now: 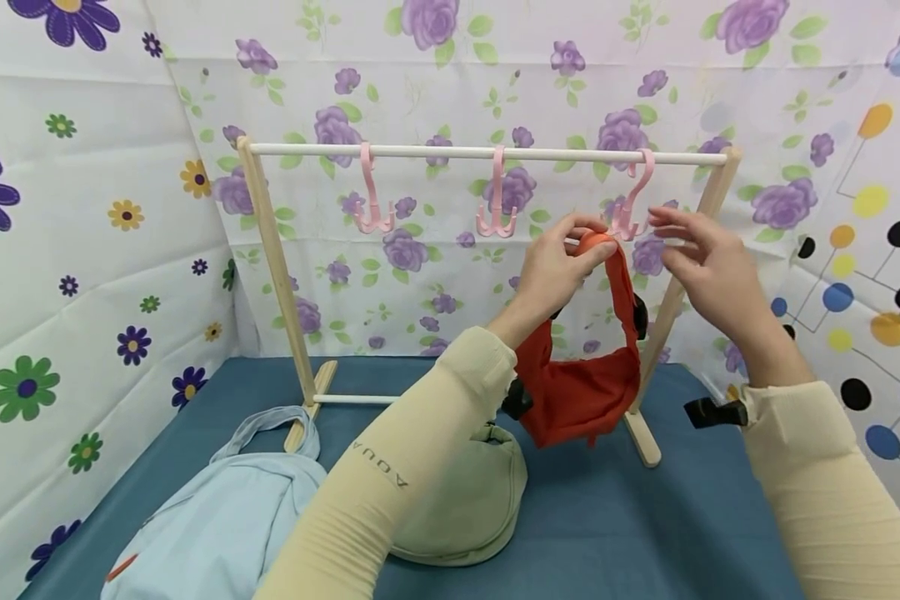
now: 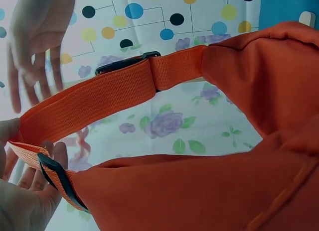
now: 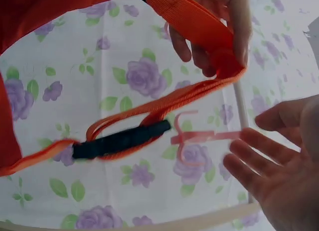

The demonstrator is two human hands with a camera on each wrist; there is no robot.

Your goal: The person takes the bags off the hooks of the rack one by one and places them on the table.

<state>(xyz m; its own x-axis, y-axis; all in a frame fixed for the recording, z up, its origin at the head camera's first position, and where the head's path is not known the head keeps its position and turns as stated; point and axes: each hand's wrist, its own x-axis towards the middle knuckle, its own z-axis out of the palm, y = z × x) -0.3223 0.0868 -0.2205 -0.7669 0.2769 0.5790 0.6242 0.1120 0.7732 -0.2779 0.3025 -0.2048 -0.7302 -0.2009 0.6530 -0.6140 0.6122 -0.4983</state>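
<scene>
An orange-red bag (image 1: 588, 396) hangs in the air from its webbing strap (image 2: 94, 104), below the rack's bar. At the top of the strap my left hand (image 1: 558, 267) pinches the webbing between thumb and fingers. A black buckle (image 3: 122, 140) sits on the strap. My right hand (image 1: 716, 271) is raised to the right of the strap, apart from it, fingers extended and holding nothing. Between the two hands the rightmost pink hook (image 1: 633, 200) hangs from the bar; in the right wrist view the right fingertips (image 3: 246, 136) appear by its stem.
The wooden rack's white bar (image 1: 435, 152) carries two more pink hooks, one in the middle (image 1: 498, 196) and one at left (image 1: 372, 196). On the blue tabletop (image 1: 615, 533) lie a light blue backpack (image 1: 225, 508) and a pale green bag (image 1: 472, 508), partly behind my left sleeve.
</scene>
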